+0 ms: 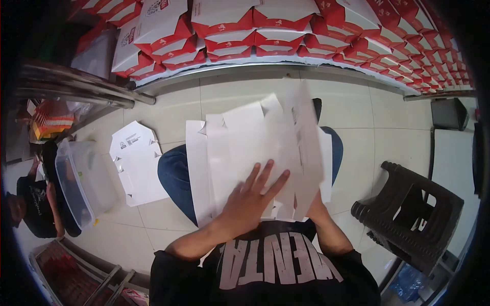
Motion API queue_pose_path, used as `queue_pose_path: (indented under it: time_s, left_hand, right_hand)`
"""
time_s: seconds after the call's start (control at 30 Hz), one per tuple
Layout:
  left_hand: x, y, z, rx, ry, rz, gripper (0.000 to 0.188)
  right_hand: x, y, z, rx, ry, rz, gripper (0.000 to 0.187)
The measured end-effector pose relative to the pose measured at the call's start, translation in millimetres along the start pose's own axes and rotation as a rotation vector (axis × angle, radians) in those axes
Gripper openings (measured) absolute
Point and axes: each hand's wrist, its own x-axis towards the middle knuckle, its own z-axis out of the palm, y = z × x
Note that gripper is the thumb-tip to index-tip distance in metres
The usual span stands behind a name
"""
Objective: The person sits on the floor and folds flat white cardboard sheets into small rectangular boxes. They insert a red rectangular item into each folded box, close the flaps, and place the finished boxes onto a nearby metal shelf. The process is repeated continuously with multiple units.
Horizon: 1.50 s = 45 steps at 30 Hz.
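A white cardboard box blank (240,148) lies across my lap over blue jeans, with more cardboard sheets showing under its edges. My left hand (247,199) rests flat on the blank's near middle, its fingers spread. On the right, a panel (305,158) of the cardboard stands tilted up, slightly blurred. Against the near end of that panel is my right hand (316,208); the panel hides its fingers, so its grip does not show. Small cut flaps and slots run along the blank's edges.
A printed white blank (135,163) lies on the tiled floor at left, beside a clear plastic bin (76,178). Stacked red-and-white boxes (229,30) line the far side. A dark plastic stool (408,214) stands at right. Another person (38,206) sits at far left.
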Motion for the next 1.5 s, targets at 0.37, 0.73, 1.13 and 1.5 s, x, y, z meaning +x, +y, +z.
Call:
queue_pose_path:
  time_s: [0.37,0.73,1.13,1.5]
  left_hand:
    - [-16,-26,12,-0.193,0.130,0.106,0.030]
    - [-14,-41,-2,-0.741,-0.090,-0.216,0.015]
    - [0,-21,-14,-0.552,0.098,-0.215,0.011]
    - [-13,-15,-13,-0.687,0.230,-0.077,0.018]
  right_hand:
    - [2,-29,-30,-0.282,-0.108,-0.160,0.035]
    - [-11,-14,-1,-0.262,-0.049,-0.253,0.012]
    - [18,-25,18,-0.115,0.372,-0.062,0.021]
    - [10,-29,16,0.238,0.274,0.116,0.044]
